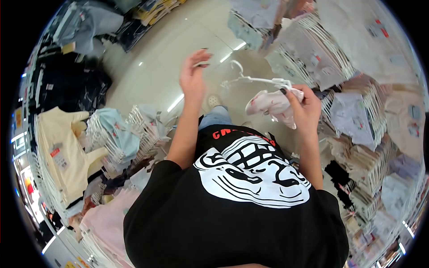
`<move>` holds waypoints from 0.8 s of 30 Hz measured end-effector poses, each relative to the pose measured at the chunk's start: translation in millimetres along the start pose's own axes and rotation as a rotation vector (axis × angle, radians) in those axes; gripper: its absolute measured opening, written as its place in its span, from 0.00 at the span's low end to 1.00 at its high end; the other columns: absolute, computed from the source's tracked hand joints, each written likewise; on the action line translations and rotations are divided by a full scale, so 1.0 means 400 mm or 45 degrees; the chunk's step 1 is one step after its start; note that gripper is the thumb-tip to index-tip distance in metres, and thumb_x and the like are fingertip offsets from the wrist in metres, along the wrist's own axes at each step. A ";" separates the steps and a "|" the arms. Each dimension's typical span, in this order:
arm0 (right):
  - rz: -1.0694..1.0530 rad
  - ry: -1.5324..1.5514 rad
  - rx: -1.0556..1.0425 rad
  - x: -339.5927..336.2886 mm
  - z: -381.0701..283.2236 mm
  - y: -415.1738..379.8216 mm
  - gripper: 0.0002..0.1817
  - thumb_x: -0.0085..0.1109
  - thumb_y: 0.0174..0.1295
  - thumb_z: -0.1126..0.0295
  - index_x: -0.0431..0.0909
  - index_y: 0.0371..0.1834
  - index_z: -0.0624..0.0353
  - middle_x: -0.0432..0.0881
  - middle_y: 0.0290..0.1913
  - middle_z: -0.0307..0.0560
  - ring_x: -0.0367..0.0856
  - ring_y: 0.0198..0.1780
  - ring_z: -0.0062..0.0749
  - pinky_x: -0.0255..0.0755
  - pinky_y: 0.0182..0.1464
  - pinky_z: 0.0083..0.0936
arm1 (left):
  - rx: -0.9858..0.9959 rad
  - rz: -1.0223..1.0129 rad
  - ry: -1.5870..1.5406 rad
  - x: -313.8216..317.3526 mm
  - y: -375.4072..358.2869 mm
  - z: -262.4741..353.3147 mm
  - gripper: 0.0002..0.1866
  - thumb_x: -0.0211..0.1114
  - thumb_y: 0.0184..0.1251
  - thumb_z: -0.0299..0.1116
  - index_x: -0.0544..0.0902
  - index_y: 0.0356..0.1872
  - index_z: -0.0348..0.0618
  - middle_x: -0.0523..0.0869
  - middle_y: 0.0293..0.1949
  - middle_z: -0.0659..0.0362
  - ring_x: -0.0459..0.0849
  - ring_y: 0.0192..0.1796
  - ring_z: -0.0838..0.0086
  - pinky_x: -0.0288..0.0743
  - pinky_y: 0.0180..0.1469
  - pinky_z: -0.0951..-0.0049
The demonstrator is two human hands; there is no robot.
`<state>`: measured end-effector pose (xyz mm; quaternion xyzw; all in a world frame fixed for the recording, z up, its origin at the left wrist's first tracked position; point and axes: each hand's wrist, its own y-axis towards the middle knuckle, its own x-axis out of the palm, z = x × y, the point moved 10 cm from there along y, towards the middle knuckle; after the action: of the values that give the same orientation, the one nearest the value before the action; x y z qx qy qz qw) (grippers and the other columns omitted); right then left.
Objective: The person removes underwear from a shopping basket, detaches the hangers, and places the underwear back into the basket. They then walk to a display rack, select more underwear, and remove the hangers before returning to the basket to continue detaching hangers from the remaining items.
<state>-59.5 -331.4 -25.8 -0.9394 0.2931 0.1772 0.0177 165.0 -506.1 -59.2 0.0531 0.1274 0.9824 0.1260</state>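
My right hand (306, 105) grips one end of a white plastic hanger (257, 80) together with a small pale pink patterned garment (270, 103). The garment hangs bunched below that end of the hanger, and the hanger's hook points up and away from me. Its other end sticks out to the left, free of my fingers. To the left, apart from the hanger, my left hand (194, 71) is raised with its fingers spread and slightly bent, holding nothing.
Racks of hung clothes stand on both sides, with a cream garment (62, 152) and light blue clothes (117, 129) at left. Grey clothes (313, 56) hang at upper right. Shiny floor (152, 67) shows between the racks. A beige shoe (213, 100) shows below.
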 end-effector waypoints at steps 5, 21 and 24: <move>-0.024 0.252 -0.169 0.084 -0.084 0.087 0.03 0.56 0.54 0.77 0.74 0.31 0.63 0.72 0.23 0.31 0.64 0.25 0.10 0.58 0.27 0.09 | -0.537 0.277 -0.039 -0.271 -0.010 -0.275 0.17 0.45 0.53 0.21 0.72 0.45 0.37 0.78 0.40 0.55 0.77 0.42 0.73 0.72 0.43 0.72; -0.270 0.589 -0.276 0.610 -0.299 0.446 0.06 0.47 0.62 0.70 0.66 0.35 0.61 0.71 0.31 0.36 0.64 0.32 0.13 0.59 0.37 0.09 | -0.905 -1.172 -0.178 -0.200 0.292 -0.464 0.25 0.51 0.61 0.48 0.69 0.54 0.43 0.74 0.49 0.59 0.72 0.51 0.76 0.64 0.54 0.75; -0.152 0.603 -0.246 0.643 -0.308 0.518 0.07 0.47 0.62 0.69 0.65 0.36 0.61 0.71 0.32 0.37 0.64 0.32 0.14 0.59 0.38 0.10 | -1.051 -1.043 -0.340 -0.287 0.363 -0.445 0.18 0.55 0.60 0.41 0.74 0.46 0.40 0.78 0.41 0.62 0.75 0.42 0.83 0.69 0.45 0.81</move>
<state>61.8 -659.7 16.0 -0.9676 0.2147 -0.0217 -0.1307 217.2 -714.3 -200.6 0.0693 -0.2718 0.8069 0.5199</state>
